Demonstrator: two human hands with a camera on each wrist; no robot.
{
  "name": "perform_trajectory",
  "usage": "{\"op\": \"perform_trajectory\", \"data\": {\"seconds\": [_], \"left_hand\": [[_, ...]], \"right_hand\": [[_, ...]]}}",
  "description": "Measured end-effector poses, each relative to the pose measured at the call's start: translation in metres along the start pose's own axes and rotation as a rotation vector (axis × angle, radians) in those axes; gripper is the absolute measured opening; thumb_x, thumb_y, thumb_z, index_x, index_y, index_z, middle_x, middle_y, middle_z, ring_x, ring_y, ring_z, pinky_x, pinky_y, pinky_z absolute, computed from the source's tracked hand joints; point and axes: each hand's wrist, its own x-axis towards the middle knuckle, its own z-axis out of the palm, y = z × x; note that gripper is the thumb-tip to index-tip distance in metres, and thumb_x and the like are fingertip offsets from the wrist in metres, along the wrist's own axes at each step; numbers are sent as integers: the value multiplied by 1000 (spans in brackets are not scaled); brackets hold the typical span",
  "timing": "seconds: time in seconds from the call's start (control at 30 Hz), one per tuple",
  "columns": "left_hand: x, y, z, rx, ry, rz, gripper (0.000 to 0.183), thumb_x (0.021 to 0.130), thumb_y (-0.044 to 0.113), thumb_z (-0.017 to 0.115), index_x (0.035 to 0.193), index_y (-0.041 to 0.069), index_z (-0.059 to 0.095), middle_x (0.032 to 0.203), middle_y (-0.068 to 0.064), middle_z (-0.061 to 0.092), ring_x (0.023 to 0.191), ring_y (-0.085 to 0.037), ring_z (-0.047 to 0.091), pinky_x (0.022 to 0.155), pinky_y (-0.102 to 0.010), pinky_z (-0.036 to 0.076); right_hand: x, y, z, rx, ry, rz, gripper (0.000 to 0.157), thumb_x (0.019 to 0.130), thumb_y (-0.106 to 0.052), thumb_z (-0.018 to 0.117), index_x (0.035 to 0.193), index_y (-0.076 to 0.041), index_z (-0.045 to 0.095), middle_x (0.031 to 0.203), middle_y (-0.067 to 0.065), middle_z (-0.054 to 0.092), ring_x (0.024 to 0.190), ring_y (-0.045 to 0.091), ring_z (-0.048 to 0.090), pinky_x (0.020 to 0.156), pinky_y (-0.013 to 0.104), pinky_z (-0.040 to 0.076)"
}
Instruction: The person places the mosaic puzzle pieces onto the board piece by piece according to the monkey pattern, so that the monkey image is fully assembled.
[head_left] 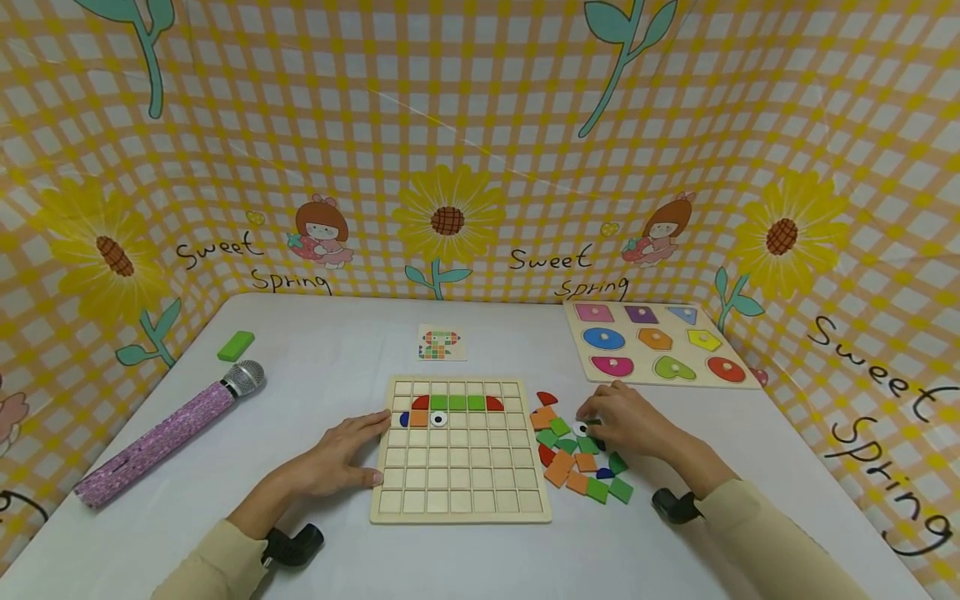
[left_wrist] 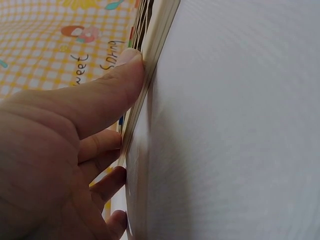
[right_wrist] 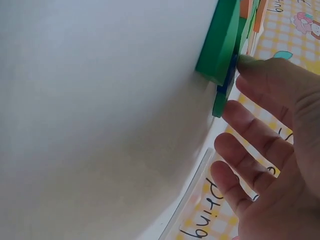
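A square wooden grid board [head_left: 465,450] lies mid-table. Its upper rows hold red quarter-round, green, orange and blue pieces and a white eye disc [head_left: 438,419]. My left hand [head_left: 337,457] touches the board's left edge, its thumb [left_wrist: 112,90] and fingertips against the side. Right of the board is a loose pile of orange pieces [head_left: 557,468], green pieces [head_left: 620,489], and red and blue ones. My right hand [head_left: 626,421] is over the pile, thumb and index finger at the edge of a second eye disc [head_left: 580,428]. The right wrist view hides that disc.
A small pattern card [head_left: 442,342] lies behind the board. At the back right is a shape puzzle board [head_left: 652,340] with knobbed pieces. A purple glittery microphone [head_left: 168,437] and a green block [head_left: 236,346] lie on the left. Patterned cloth [head_left: 450,125] surrounds the table.
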Motion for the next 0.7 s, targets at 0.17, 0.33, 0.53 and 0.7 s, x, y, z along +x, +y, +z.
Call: {"op": "perform_trajectory", "data": {"seconds": [0.17,0.33,0.53,0.7], "left_hand": [[1,0,-1,3,0,-1,78,82,30,71,145,2,34,155,-15,27,141,-41,24,109,-65,17],[2,0,-1,5,-1,0,79,82,30,71,145,2,34,155,-16,27,141,-41,23,109,-65,17],[1,0,-1,1,-1,5,78,82,29,71,144,0,34,154,-17,27,140,-42,23,109,-66,17],[0,-1,0,0,-2,13,78,83,30,71,144,-1,34,154,-18,27,141,-42,23,109,-67,16]], "right_hand": [[-1,0,-3,23,-29,2,20,80,-22,73,99,-18,74,96,-3,66,97,16,51,80,34,46],[0,2,-1,36,-42,6,22,80,-26,73,101,-20,73,97,-4,64,97,15,50,79,32,46],[3,-1,1,20,-24,-1,21,81,-27,73,100,-18,73,94,-2,64,94,16,51,78,34,46],[4,-1,3,22,-10,5,19,81,-25,72,100,-18,73,92,-2,63,92,15,51,79,34,45]]}}
